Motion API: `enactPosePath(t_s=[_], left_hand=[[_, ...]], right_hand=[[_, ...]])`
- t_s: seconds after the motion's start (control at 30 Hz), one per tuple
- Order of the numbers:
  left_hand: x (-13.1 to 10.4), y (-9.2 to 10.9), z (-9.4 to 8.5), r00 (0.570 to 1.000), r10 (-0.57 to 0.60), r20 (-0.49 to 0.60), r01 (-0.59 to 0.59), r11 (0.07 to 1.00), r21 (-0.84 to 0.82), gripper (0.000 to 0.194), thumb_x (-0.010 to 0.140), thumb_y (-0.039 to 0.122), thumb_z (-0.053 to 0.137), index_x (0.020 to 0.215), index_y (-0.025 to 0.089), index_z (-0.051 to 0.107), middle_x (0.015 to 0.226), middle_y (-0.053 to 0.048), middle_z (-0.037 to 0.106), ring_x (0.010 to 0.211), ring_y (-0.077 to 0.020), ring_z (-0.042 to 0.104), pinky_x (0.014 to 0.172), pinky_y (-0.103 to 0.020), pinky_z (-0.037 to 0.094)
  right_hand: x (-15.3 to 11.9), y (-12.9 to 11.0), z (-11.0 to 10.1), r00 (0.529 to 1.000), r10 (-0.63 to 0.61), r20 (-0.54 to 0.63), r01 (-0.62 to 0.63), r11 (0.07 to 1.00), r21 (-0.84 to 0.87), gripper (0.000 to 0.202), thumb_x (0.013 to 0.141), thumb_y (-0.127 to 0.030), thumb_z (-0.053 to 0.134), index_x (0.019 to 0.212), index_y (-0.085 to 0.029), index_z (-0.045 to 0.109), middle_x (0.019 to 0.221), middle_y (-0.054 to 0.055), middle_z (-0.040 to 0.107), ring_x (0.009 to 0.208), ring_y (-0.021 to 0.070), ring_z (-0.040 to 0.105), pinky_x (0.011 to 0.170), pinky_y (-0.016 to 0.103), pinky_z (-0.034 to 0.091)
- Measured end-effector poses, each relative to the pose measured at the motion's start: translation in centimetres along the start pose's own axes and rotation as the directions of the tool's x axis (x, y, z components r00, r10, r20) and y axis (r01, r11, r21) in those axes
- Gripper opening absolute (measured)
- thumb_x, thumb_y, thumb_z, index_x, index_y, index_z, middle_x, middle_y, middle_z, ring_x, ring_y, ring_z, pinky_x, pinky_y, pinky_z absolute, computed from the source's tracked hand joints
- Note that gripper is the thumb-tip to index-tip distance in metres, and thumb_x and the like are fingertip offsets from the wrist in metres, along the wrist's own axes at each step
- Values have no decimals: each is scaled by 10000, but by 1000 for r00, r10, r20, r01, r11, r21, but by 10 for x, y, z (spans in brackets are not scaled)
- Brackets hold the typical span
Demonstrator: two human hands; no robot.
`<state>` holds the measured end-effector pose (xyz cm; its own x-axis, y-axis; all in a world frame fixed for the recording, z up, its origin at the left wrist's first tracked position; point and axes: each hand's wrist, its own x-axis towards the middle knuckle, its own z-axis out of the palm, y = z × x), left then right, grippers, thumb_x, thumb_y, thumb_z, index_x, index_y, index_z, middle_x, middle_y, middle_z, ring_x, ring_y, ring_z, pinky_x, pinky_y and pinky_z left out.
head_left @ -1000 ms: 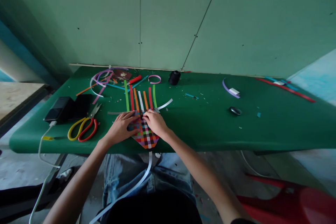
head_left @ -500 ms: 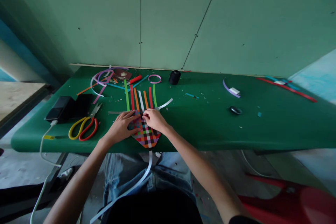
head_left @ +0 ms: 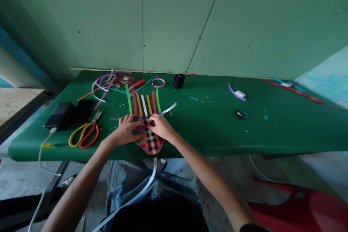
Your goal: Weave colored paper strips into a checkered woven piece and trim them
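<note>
A woven piece of colourful strips (head_left: pixel 152 143) lies at the front edge of the green table, its loose green, red, orange and white ends pointing to the wall. My left hand (head_left: pixel 128 129) rests on its left side, thumb and fingers spread apart. On the upper right part, my right hand (head_left: pixel 160 126) has thumb and fingertips pinched together; what is between them is too small to make out. From the piece's lower tip a long white strip (head_left: pixel 152 179) hangs over my lap.
Yellow-and-red-handled scissors (head_left: pixel 89 130) and a black device (head_left: pixel 61 114) with a cable lie to the left. Behind are a red-handled tool (head_left: pixel 138 83), coiled purple strips (head_left: pixel 102 81) and a black spool (head_left: pixel 178 81). A dark oval object (head_left: pixel 241 114) lies right.
The whole view has shifted slightly. Both hands stay on the woven piece, with the right fingertips moving only a little.
</note>
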<state>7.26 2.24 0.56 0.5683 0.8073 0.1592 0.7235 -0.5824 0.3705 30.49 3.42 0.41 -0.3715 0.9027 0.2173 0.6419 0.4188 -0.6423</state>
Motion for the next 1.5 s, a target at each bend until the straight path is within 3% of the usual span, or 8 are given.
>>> enactPosePath(t_s=[0.53,0.8,1.03,1.27,1.5], left_hand=[[4,0,8,1000,1,8,-1,999,43,356,955,583,653,1241,373,684,1415,-88,486,1322,-371,434,1145,-657,314],[-2,-3,7,1000,25,-15,-24,999,42,363,971,633,618,1155,331,697,1418,-92,504,1336,-360,464,1157,-652,324],[-2,-2,8,999,22,-39,-20,999,36,418,964,617,646,1280,346,683,1467,-104,518,1383,-377,447,1163,-648,323],[-6,-3,17,993,36,-116,-30,998,50,426,955,587,682,1295,331,704,1527,-76,562,1375,-346,505,1167,-576,352],[-7,-1,19,992,-1,-126,8,998,56,429,945,598,693,1287,341,723,1547,-57,584,1419,-345,503,1178,-577,343]], right_hand=[[5,-9,19,989,142,-51,-149,974,-169,172,768,-143,800,804,-172,635,918,53,672,849,192,641,776,290,502],[0,9,2,997,19,-68,-18,1000,12,183,822,28,654,819,-154,664,921,40,667,767,137,616,744,254,502],[1,2,3,999,-25,-28,27,997,78,54,939,-96,710,920,-142,730,967,53,693,782,137,651,764,265,514],[6,4,7,999,-40,-1,40,998,-54,80,1001,-113,667,959,-133,733,1011,77,699,868,168,667,799,277,497],[12,-4,10,998,36,53,-27,988,-154,104,994,-102,649,915,-126,712,1005,83,686,853,171,664,761,270,463]])
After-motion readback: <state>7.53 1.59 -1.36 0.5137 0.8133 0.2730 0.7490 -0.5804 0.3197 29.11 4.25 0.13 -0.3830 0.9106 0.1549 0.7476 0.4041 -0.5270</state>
